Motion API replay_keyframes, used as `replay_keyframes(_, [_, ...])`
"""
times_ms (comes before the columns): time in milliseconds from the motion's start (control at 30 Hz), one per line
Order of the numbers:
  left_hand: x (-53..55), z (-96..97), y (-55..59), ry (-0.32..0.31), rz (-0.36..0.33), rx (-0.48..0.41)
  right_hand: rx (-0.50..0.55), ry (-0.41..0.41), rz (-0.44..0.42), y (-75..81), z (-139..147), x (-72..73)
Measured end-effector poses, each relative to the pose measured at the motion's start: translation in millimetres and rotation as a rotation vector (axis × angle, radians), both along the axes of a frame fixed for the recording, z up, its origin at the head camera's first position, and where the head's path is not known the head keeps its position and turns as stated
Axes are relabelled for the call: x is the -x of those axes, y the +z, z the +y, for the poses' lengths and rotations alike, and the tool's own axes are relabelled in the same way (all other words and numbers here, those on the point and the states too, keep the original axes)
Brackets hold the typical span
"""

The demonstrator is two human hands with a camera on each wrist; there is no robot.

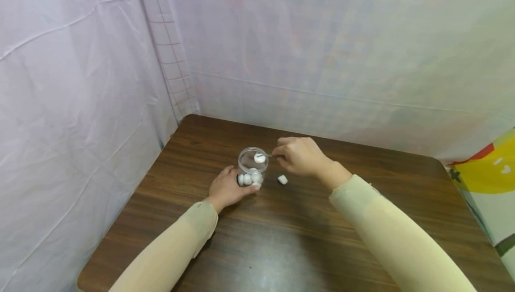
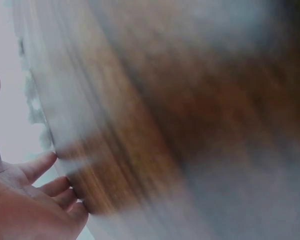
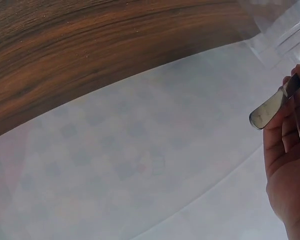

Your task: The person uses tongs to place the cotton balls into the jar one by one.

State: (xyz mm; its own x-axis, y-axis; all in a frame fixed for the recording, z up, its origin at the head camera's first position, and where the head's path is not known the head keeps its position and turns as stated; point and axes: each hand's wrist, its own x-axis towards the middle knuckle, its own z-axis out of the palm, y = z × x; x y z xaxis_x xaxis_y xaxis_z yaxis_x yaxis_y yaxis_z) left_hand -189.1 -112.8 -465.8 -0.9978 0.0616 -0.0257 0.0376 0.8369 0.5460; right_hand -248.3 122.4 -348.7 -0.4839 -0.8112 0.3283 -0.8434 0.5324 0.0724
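A clear round jar point(image 1: 252, 167) stands on the table with several white marshmallow-like pieces point(image 1: 247, 179) inside. My left hand point(image 1: 229, 188) grips its near left side, thumb across the front. In the left wrist view, the fingers point(image 2: 60, 187) are bent and the jar does not show. My right hand point(image 1: 299, 155) pinches a slim metal piece of cutlery point(image 1: 268, 155) with a flat, rounded handle end point(image 3: 267, 112). Its far end meets a white piece point(image 1: 259, 158) at the jar's mouth; I cannot tell whether it is a spoon or fork. Another white piece point(image 1: 283, 179) lies right of the jar.
The dark wooden table point(image 1: 257, 238) reaches back to a pale hanging cloth point(image 1: 342, 59). A second white cloth point(image 1: 72, 126) hangs along the left side. At the far right, beyond the table edge, is a yellow and red patterned item point(image 1: 488, 171).
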Motion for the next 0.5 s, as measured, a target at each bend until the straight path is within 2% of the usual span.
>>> replay_keyframes(500, [0.3, -0.4, -0.2, 0.001, -0.021, 0.015, -0.017, 0.016, 0.010, -4.6, -2.0, -0.7])
